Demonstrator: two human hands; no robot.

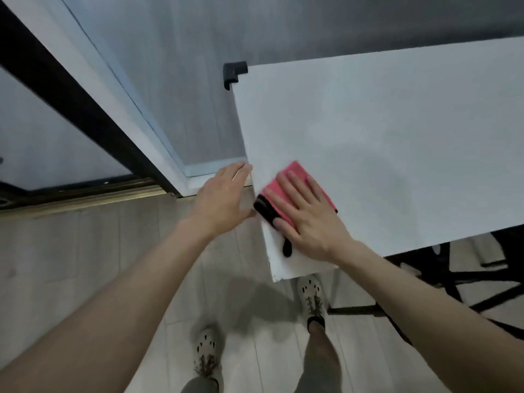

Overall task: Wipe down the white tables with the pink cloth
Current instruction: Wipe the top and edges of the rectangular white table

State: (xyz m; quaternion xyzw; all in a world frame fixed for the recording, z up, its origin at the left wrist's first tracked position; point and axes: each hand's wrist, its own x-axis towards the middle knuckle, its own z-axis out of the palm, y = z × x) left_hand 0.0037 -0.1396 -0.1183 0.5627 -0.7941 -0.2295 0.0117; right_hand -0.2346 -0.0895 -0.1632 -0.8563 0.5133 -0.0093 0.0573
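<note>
A white counter (382, 131) is standing on a pale plank floor (85, 265), a black guard (233, 72) capping its far corner; a pink cloth (286, 191) is lying flat near its left edge, beside a black strip (266, 211).

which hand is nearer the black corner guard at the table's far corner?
Left. The left hand sits at the table's side edge below the corner guard; the right hand presses the pink cloth, farther in.

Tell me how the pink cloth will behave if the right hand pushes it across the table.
The cloth lies flat under the spread right hand, so it is probably thin, floppy and light. On the smooth white table it should slide easily. Its free edges may bunch or fold where no fingers press.
</note>
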